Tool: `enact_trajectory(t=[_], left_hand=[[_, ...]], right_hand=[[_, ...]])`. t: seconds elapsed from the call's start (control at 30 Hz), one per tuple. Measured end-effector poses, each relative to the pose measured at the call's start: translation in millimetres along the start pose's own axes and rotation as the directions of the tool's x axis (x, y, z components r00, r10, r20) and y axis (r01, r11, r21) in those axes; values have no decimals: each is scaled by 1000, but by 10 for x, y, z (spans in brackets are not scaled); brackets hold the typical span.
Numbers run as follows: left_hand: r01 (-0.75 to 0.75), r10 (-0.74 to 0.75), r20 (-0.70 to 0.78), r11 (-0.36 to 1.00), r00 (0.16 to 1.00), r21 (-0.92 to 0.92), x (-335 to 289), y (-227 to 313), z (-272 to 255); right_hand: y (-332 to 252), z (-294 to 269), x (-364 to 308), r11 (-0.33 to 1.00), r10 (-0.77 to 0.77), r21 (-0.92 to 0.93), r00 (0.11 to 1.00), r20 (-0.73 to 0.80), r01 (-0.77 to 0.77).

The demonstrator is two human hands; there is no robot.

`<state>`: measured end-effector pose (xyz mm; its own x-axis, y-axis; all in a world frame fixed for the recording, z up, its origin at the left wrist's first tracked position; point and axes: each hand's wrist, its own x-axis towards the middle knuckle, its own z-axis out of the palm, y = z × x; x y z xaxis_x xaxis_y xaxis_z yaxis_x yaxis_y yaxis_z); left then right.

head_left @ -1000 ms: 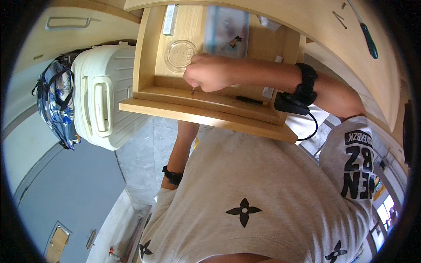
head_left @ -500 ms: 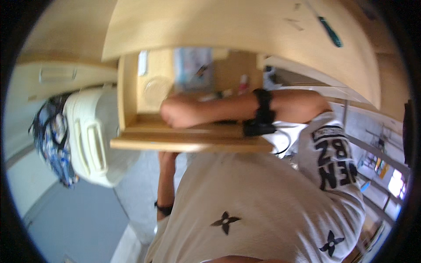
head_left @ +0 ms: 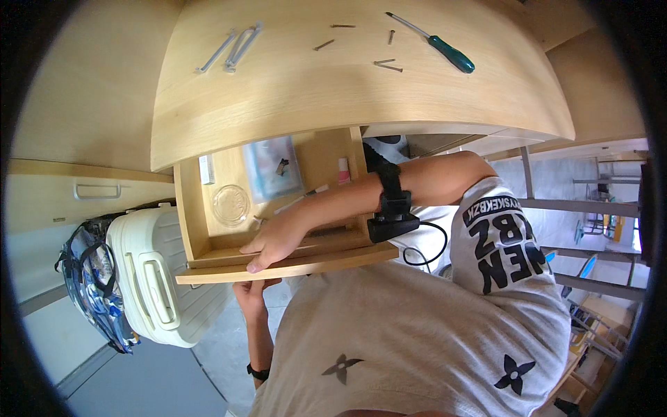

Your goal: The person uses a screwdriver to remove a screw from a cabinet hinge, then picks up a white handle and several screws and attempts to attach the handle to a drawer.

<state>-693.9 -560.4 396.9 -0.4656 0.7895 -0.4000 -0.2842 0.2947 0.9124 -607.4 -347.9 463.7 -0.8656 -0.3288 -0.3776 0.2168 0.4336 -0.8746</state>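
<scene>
A pale wooden drawer (head_left: 182, 208) stands pulled out below the desktop. My right hand (head_left: 276, 240) reaches across it and rests at the inner side and top edge of its front panel (head_left: 333, 265), thumb and a finger apart. Under that panel, outside the drawer, is my left hand (head_left: 251, 295); its fingertips are partly hidden by the panel. Inside the drawer lie a clear plastic bag (head_left: 267, 174) with a small dark piece on it, a round clear lid (head_left: 231, 205), a pink-and-white bottle (head_left: 343, 171) and a small white box (head_left: 206, 169).
On the desktop (head_left: 292, 97) lie a green-handled screwdriver (head_left: 451, 54), several screws (head_left: 388, 65) and white metal handles (head_left: 242, 47). A cream suitcase (head_left: 156, 285) and a blue patterned bag (head_left: 90, 278) stand left of the drawer. A black cable (head_left: 445, 243) hangs from my right forearm strap.
The view has shifted, bringing more of the desktop into sight. My right hand, closed and blurred before, now has its fingers more stretched out on the drawer front. My left hand stays below the panel.
</scene>
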Motion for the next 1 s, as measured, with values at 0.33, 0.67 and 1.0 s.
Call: enact_trajectory(t=[0.33,0.67,1.0], left_hand=[[-117,112,-55,989,992,-93,-63,-19,39],[-200,192,-58,960,980,-194,29,-117,251],[-161,157,-37,980,987,-120,24,-117,184]], right_hand=[[138,-799,-2027,785,-58,-87,67,-996,-613],[605,-642,-2598,667,79,93,-54,-995,-740],[534,105,-923,902,-99,-416,885,-455,-113]])
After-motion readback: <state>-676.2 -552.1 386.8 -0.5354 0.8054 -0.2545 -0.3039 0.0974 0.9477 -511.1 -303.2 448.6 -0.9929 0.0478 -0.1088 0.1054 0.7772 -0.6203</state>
